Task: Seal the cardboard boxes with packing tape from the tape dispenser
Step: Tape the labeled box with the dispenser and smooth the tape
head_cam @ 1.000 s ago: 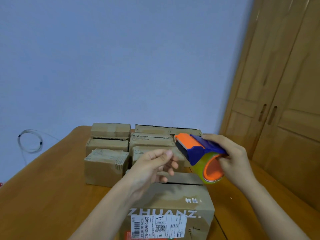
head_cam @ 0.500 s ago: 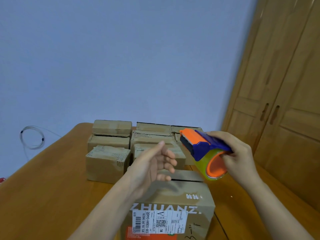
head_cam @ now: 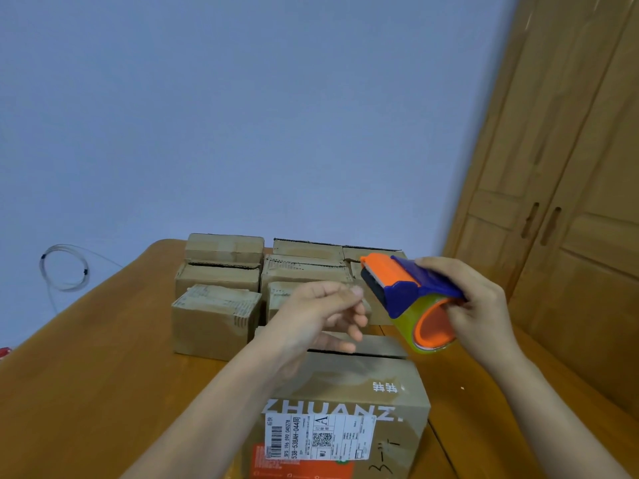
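- Right hand (head_cam: 480, 312) gripping blue-orange tape dispenser (head_cam: 408, 292), raised above table (head_cam: 86, 375).
- Left hand (head_cam: 321, 312) holding nothing, fingers loosely curled, just left of dispenser.
- Labelled cardboard box (head_cam: 345, 406) below both hands; smaller boxes (head_cam: 221, 295) stacked behind.

The left hand (head_cam: 323, 314) is motion-blurred at its fingertips, so whether thumb and forefinger pinch a tape end cannot be told, and it hides part of the small cardboard boxes (head_cam: 304, 271) behind. The right hand (head_cam: 473, 305) covers the tape dispenser's (head_cam: 411, 288) handle. The nearest labelled box (head_cam: 349, 392) is cut by the bottom edge, its label print mostly too small to read.
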### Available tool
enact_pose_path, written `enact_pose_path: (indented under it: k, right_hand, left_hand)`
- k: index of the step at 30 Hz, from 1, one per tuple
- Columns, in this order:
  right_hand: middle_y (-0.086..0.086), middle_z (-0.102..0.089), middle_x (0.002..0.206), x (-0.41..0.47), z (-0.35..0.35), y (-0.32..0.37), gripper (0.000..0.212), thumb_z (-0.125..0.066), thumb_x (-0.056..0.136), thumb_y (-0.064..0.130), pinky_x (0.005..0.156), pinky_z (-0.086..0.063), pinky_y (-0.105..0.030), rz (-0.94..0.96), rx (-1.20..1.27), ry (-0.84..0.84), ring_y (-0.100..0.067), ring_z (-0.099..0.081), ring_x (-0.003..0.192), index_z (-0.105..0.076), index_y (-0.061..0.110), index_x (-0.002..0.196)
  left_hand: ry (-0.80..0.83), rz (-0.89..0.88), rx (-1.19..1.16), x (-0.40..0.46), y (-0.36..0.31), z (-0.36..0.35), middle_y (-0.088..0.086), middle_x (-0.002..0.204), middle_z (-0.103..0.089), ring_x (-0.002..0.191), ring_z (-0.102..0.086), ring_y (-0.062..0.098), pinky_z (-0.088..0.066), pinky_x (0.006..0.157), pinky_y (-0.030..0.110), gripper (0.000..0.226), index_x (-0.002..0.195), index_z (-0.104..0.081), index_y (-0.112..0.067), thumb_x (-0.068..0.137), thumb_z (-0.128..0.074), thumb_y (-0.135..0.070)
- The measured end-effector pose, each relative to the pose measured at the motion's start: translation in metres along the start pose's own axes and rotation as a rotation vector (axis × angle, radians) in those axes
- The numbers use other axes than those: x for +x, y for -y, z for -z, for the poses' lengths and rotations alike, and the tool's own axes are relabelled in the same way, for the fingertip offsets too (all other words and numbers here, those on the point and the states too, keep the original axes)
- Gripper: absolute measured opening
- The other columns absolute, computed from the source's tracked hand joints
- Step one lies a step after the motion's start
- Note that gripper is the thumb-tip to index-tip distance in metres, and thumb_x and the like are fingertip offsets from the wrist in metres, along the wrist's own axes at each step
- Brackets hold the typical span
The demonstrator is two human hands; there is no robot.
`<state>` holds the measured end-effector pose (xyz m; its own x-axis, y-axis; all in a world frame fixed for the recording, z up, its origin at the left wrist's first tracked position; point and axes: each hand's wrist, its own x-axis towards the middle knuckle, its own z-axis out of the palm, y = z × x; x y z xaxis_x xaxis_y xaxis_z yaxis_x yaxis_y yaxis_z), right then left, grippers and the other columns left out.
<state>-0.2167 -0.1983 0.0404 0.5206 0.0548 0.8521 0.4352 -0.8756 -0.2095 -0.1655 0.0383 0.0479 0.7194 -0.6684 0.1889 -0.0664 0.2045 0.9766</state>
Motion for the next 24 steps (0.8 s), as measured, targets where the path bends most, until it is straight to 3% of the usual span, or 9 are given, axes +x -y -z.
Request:
enact_pose_path:
  k: [6, 9, 12, 15, 18, 20, 24]
  right_hand:
    - [0.011, -0.062, 0.113, 0.0, 0.0, 0.001, 0.072, -0.041, 0.058, -0.011, 0.092, -0.047, -0.027, 0.012, -0.022, 0.002, -0.014, -0.057, 0.108, -0.062, 0.028, 0.115]
    - [0.019, -0.058, 0.115, 0.0, -0.002, 0.002, 0.072, -0.042, 0.057, -0.012, 0.092, -0.045, -0.021, 0.014, -0.021, -0.01, -0.011, -0.056, 0.108, -0.062, 0.028, 0.114]
    - [0.012, -0.06, 0.113, 0.0, -0.004, 0.004, 0.071, -0.043, 0.058, -0.012, 0.091, -0.045, -0.019, 0.032, -0.044, -0.017, -0.011, -0.055, 0.107, -0.062, 0.027, 0.114]
    - [0.01, -0.059, 0.115, -0.001, -0.006, 0.004, 0.071, -0.045, 0.06, -0.014, 0.092, -0.045, -0.02, 0.041, -0.068, -0.007, -0.006, -0.053, 0.109, -0.057, 0.029, 0.116]
    - [0.009, -0.059, 0.116, -0.002, -0.004, 0.0, 0.075, -0.048, 0.061, -0.02, 0.092, -0.047, -0.025, 0.022, -0.045, -0.011, -0.008, -0.054, 0.11, -0.056, 0.03, 0.118]
    - [0.008, -0.06, 0.115, -0.002, -0.001, -0.001, 0.077, -0.049, 0.062, -0.022, 0.09, -0.048, -0.03, -0.002, -0.025, -0.023, -0.011, -0.055, 0.11, -0.056, 0.03, 0.118]
    - [0.005, -0.062, 0.115, -0.001, 0.001, -0.001, 0.07, -0.044, 0.06, -0.013, 0.091, -0.048, -0.034, 0.013, -0.034, -0.041, -0.017, -0.057, 0.109, -0.062, 0.025, 0.116]
  left_hand:
    - [-0.044, 0.026, 0.026, -0.002, -0.001, 0.003, 0.009, 0.073, -0.066, 0.063, -0.061, 0.017, -0.055, 0.061, 0.031, 0.033, 0.071, -0.066, -0.01, 0.097, -0.048, -0.023]
    - [-0.126, 0.056, 0.063, -0.002, -0.003, 0.0, 0.009, 0.071, -0.067, 0.061, -0.06, 0.016, -0.054, 0.067, 0.035, 0.045, 0.069, -0.067, -0.007, 0.097, -0.043, -0.032]
    - [-0.257, 0.065, 0.148, 0.001, -0.003, -0.006, 0.008, 0.068, -0.069, 0.058, -0.059, 0.015, -0.053, 0.074, 0.037, 0.053, 0.061, -0.066, -0.009, 0.096, -0.045, -0.042]
    - [-0.354, 0.011, 0.223, 0.002, 0.001, -0.01, 0.009, 0.067, -0.069, 0.055, -0.058, 0.012, -0.051, 0.069, 0.032, 0.057, 0.061, -0.066, -0.009, 0.095, -0.044, -0.048]
    - [-0.409, -0.011, 0.232, 0.003, 0.006, -0.007, 0.009, 0.066, -0.067, 0.055, -0.059, 0.013, -0.053, 0.072, 0.036, 0.056, 0.066, -0.065, -0.007, 0.095, -0.042, -0.05]
    - [-0.38, 0.033, 0.155, 0.002, 0.005, -0.003, 0.009, 0.066, -0.065, 0.056, -0.058, 0.016, -0.054, 0.074, 0.039, 0.057, 0.067, -0.064, -0.008, 0.095, -0.04, -0.051]
    - [-0.161, 0.147, 0.044, -0.004, -0.001, -0.005, 0.008, 0.068, -0.067, 0.059, -0.06, 0.016, -0.054, 0.062, 0.033, 0.072, 0.072, -0.065, -0.005, 0.087, -0.033, -0.067]
